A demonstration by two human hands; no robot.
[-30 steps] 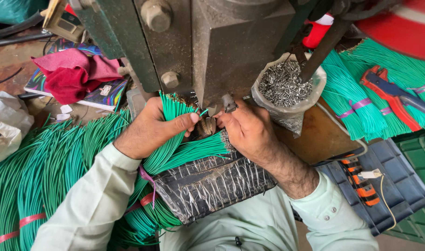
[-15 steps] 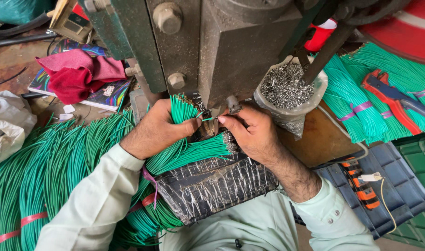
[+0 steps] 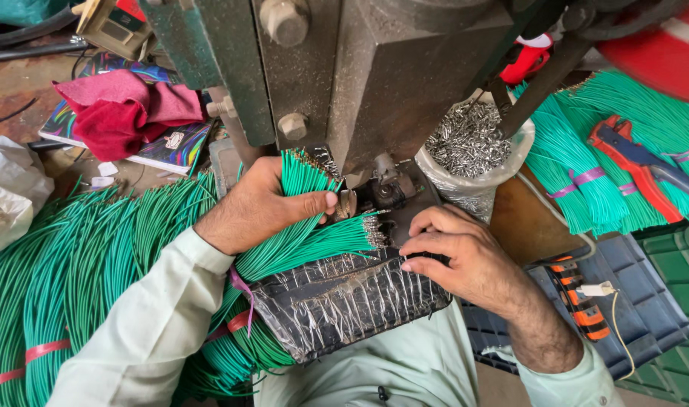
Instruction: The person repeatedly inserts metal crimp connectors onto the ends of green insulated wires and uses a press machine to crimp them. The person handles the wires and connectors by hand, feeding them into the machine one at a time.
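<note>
Green wires [image 3: 306,230] are what both hands are busy with, right under the heavy grey press [image 3: 389,83]. From the head view, the left hand [image 3: 257,207] is clenched round a fanned bundle of them, its metal-tipped ends standing up beside the press, thumb pinned across the strands. A second fan of wires lies flat on the foil-wrapped pad [image 3: 344,301] in the person's lap, its bare ends pointing at the small die [image 3: 378,192] at the foot of the press. The right hand [image 3: 457,252] rests curled at those ends, fingertips touching the pad's edge; whether it pinches a single wire I cannot tell.

To my eye this is the feeding step, one wire at a time being brought to the die. The next move would call for a neat pinch on one strand and a straight push of its end into the die, fingers kept clear of it.

Against the frame half a second ago, the right hand has dropped back from the die to the flat fan, while the left hand keeps its grip and place.

A bag of metal terminals [image 3: 472,143] stands just right of the press.
</note>
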